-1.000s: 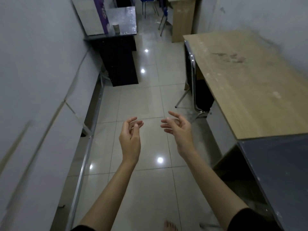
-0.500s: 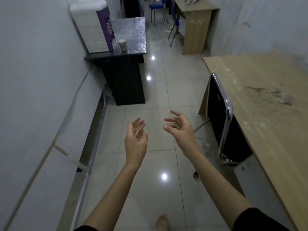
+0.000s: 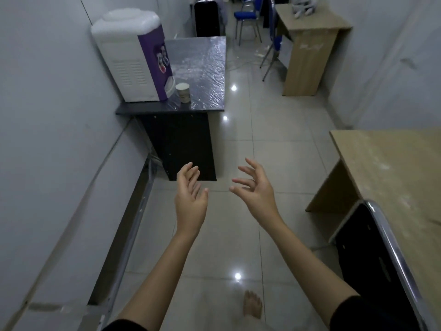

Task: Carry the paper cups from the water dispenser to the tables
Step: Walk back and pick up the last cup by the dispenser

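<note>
A white and purple water dispenser (image 3: 133, 60) stands on a dark table (image 3: 202, 68) against the left wall. One paper cup (image 3: 183, 92) stands upright just in front of its taps. My left hand (image 3: 191, 201) and my right hand (image 3: 256, 189) are raised side by side over the tiled floor, well short of the cup. Both are empty with fingers spread. A light wooden table (image 3: 391, 173) stretches along the right, another wooden table (image 3: 310, 37) stands farther back on the right.
A black chair with a chrome frame (image 3: 381, 254) is tucked at the near wooden table. Blue chairs (image 3: 245, 17) stand at the far end. A metal rail (image 3: 133, 230) runs along the left wall base. My bare foot (image 3: 252, 304) shows below.
The view has advanced down the aisle; the dispenser, dark table and cup are closer and larger. Both hands stay raised and empty, the fingers spread slightly wider.
</note>
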